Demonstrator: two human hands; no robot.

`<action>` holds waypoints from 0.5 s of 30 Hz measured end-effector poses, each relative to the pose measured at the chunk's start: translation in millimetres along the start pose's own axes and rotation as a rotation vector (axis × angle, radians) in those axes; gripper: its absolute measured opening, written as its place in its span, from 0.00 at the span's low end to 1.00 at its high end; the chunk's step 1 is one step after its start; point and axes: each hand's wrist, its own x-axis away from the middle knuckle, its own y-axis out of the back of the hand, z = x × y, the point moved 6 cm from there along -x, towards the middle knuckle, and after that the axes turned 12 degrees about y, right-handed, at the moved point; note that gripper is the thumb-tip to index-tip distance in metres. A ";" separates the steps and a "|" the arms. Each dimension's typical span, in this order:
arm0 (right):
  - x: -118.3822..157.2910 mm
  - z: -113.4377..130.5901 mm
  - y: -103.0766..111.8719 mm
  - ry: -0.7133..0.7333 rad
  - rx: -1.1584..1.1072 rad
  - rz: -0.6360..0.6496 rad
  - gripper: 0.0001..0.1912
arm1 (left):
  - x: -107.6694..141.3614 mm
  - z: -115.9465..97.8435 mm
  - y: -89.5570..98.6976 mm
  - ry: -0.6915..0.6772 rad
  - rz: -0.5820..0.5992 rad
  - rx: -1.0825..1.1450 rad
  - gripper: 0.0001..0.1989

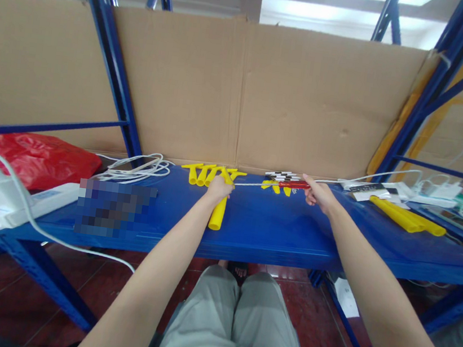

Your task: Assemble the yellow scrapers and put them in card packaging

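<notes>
My left hand (219,187) is closed around a yellow T-shaped plastic piece (217,215), whose wide tube end points toward me. In my right hand (318,194) is a screwdriver (292,185) with a red handle; its long thin shaft runs left to the yellow piece at my left hand. Whether the tip touches or enters the piece, I cannot tell. Behind my left hand, several similar yellow T-shaped pieces (201,177) lie in a row. Small yellow parts (275,188) and several black-and-white sticks (281,174) lie around the screwdriver.
The blue shelf (266,235) has a cardboard back (183,87) and blue uprights (115,50). On the left are a red plastic bag (46,157), a white power strip (40,202) and coiled white cable (142,167). Yellow tubes (400,214) and a phone-like device (459,220) lie right.
</notes>
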 end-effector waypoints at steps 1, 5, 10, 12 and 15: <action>0.7 0.5 -0.1 -0.009 0.006 -0.002 0.27 | -0.1 0.0 -0.1 -0.001 0.000 -0.002 0.05; 3.0 2.8 -1.3 -0.034 0.015 0.000 0.26 | 0.2 0.2 -0.1 -0.001 -0.003 -0.005 0.05; 3.6 4.4 -3.4 -0.046 -0.029 -0.004 0.21 | 1.0 0.5 0.2 0.000 0.003 -0.026 0.05; 2.8 4.7 -3.9 -0.032 -0.065 -0.008 0.21 | 1.1 0.6 0.4 0.000 0.006 -0.032 0.05; 0.8 3.8 -6.1 -0.008 -0.127 0.024 0.22 | 0.8 1.0 1.2 0.001 -0.002 -0.038 0.05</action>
